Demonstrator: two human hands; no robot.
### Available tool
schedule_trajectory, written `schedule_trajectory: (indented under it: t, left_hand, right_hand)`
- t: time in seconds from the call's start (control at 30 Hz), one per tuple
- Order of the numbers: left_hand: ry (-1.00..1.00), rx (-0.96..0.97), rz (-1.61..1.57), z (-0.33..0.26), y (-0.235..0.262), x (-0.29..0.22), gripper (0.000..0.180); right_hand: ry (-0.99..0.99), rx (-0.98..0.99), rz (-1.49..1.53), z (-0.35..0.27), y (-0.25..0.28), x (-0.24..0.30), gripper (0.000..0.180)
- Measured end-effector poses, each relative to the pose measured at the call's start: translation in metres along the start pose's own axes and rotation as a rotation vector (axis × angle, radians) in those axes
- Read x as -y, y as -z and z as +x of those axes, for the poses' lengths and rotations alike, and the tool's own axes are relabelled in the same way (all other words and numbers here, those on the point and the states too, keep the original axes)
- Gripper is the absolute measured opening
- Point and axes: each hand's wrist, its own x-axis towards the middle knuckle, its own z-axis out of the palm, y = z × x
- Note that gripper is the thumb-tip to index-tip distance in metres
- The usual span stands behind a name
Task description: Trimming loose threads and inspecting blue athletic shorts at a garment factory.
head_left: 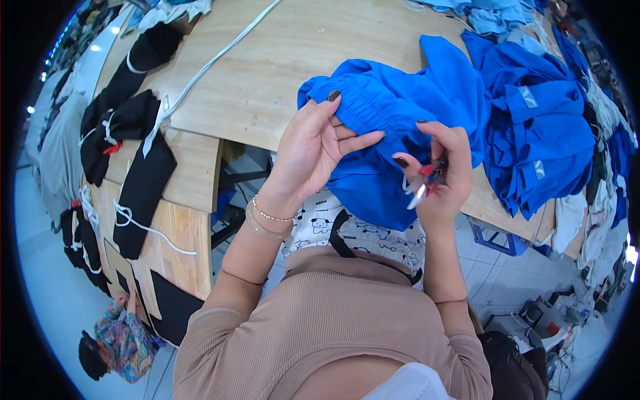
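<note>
A bright blue garment [427, 93] with a gathered elastic edge lies over the table's front edge and hangs down towards my lap. My left hand [317, 143] pinches the gathered edge, thumb on top of the cloth. In my right hand [448, 170], fingers curled, is a small pair of thread snips [420, 193] with red on the handle and a pale metal tip. The snips are close to the blue cloth, a little to the right of the left hand. The fingers partly hide the handle.
Stacked blue garments [540, 133] with small pale labels lie at the right. Black cloth bundles [143, 193] tied with white cord are at the left. A white cable [213, 60] crosses the wooden table [267, 80]. Another person [123, 340] works at the lower left.
</note>
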Motion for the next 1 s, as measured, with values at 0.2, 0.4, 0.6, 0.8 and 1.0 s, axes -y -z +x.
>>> schedule_trajectory:
  t: [0.2, 0.4, 0.6, 0.8, 1.0]
  left_hand:
    - [-0.1, -0.044, 0.177, 0.009, -0.027, 0.021, 0.027]
    - [-0.144, -0.014, 0.132, 0.011, -0.033, 0.032, 0.026]
    - [-0.122, -0.025, 0.145, 0.012, -0.041, 0.03, 0.025]
    - [-0.117, -0.097, 0.167, 0.014, -0.038, 0.025, 0.02]
    - [-0.132, -0.1, 0.189, 0.017, -0.035, 0.029, 0.014]
  right_hand:
    - [0.007, -0.084, -0.186, 0.02, -0.009, 0.008, 0.036]
    - [-0.087, -0.186, 0.013, 0.03, -0.004, -0.005, 0.005]
    - [-0.069, -0.098, 0.074, 0.036, 0.01, -0.007, 0.003]
    - [-0.445, 0.094, 0.702, 0.044, 0.039, -0.003, 0.014]
    - [-0.268, 0.306, 0.534, 0.047, 0.027, 0.006, 0.016]
